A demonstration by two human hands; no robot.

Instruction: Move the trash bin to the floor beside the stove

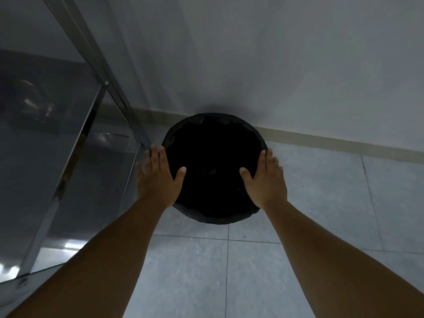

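A round trash bin [213, 138] lined with a black bag stands on the tiled floor, close to the white wall. I look straight down into its dark inside. My left hand [158, 175] lies flat against the bin's left rim, thumb over the opening. My right hand [266, 177] presses the right rim the same way. Both hands clasp the bin from opposite sides, fingers stretched forward. The bin's lower body is hidden beneath the rim.
A stainless steel unit [46, 134] with a metal leg and frame stands directly left of the bin, almost touching my left hand. The white wall [275, 65] with a beige skirting runs behind. Grey floor tiles [252, 271] spread to the right and front.
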